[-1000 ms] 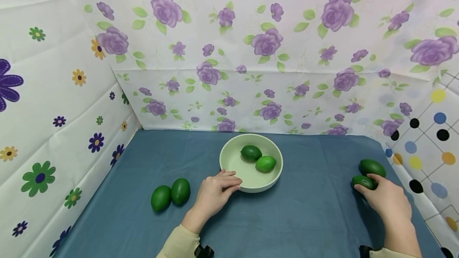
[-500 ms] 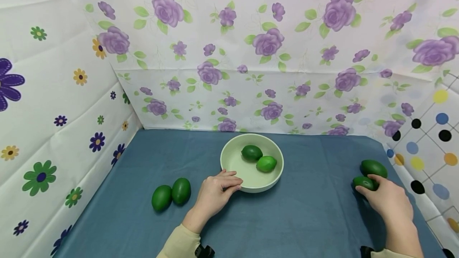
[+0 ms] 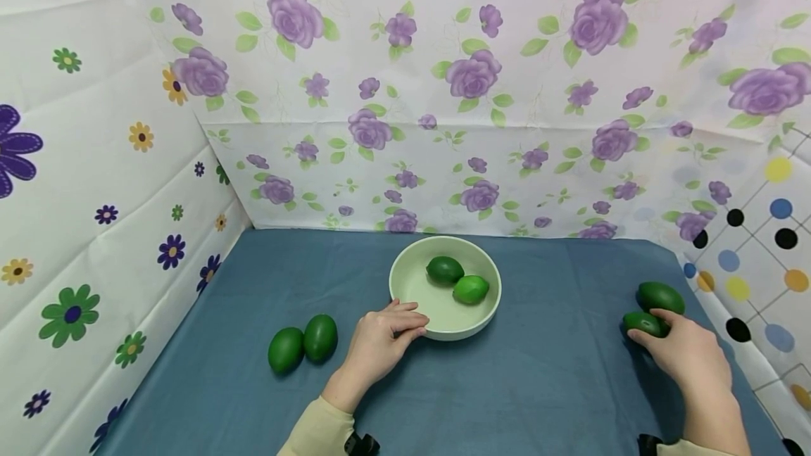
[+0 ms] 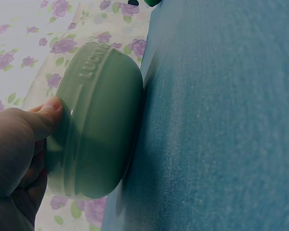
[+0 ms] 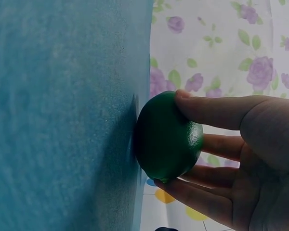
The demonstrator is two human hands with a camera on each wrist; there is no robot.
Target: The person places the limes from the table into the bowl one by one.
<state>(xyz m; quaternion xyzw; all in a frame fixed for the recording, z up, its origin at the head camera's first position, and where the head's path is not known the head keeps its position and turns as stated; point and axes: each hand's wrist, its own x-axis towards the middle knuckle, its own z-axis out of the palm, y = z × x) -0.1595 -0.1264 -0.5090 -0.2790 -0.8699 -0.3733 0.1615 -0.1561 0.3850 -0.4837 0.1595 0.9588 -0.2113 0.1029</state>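
A pale green bowl (image 3: 412, 301) stands on the table with two limes inside, a dark lime (image 3: 445, 270) and a brighter lime (image 3: 471, 290). My left hand (image 3: 380, 340) pinches the bowl's near-left rim between thumb and fingers; the left wrist view shows the thumb on the outer wall of the bowl (image 4: 101, 125). At the far right my right hand (image 3: 690, 357) grips a dark green lime (image 3: 643, 324), thumb on one side and fingers on the other. In the right wrist view that lime (image 5: 166, 137) appears to touch the cloth. Just behind it lies another dark lime (image 3: 661, 298).
Two more dark limes, one (image 3: 286, 350) and another (image 3: 320, 338), lie side by side left of my left hand. A blue cloth (image 3: 538, 385) covers the table. Flowered sheets (image 3: 405, 90) rise at the back and left, and a dotted sheet (image 3: 754, 259) at the right.
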